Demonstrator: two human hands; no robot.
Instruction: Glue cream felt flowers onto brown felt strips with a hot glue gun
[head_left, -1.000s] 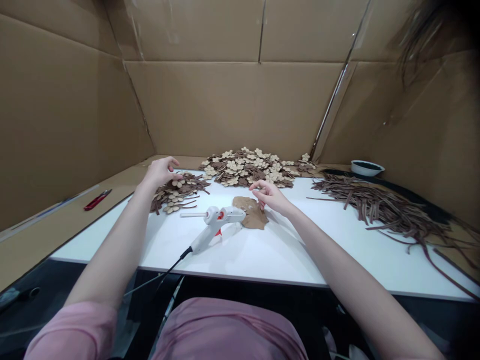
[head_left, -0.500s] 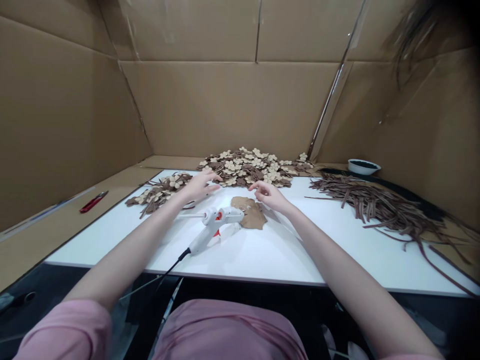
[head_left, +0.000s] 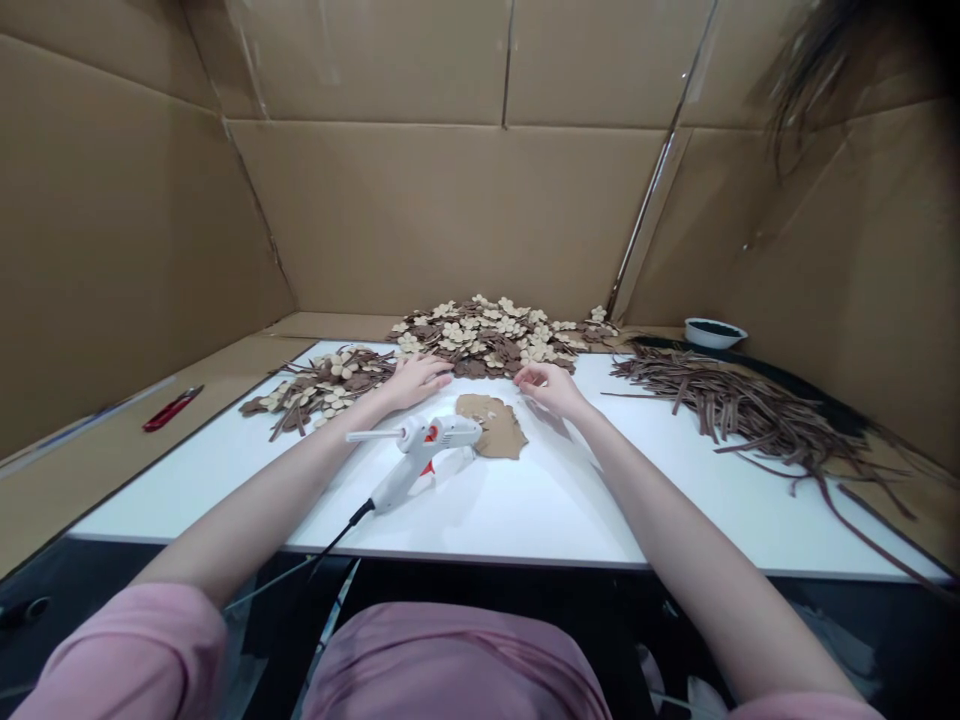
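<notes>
My left hand (head_left: 420, 381) lies low over the white board, fingers stretched out and apart, holding nothing that I can see. It is between the small heap of flowers on strips (head_left: 341, 372) and the big flower pile (head_left: 480, 335). My right hand (head_left: 551, 388) is at the front edge of that pile, its fingers curled together; whatever they hold, if anything, is too small to make out. A white hot glue gun (head_left: 420, 450) stands in front of my hands, its nozzle end by a ragged brown sheet (head_left: 499, 428) on the board.
A heap of dark brown strips (head_left: 742, 400) spreads over the right of the white board (head_left: 540, 510). Behind it is a white bowl (head_left: 715, 333) with dark contents. A red-handled cutter (head_left: 172, 408) lies at the left. Cardboard walls (head_left: 450, 210) enclose the table.
My left hand has come down and its fingers have flattened towards the board. My right hand has shifted slightly right relative to the brown sheet. The whole view has moved a little.
</notes>
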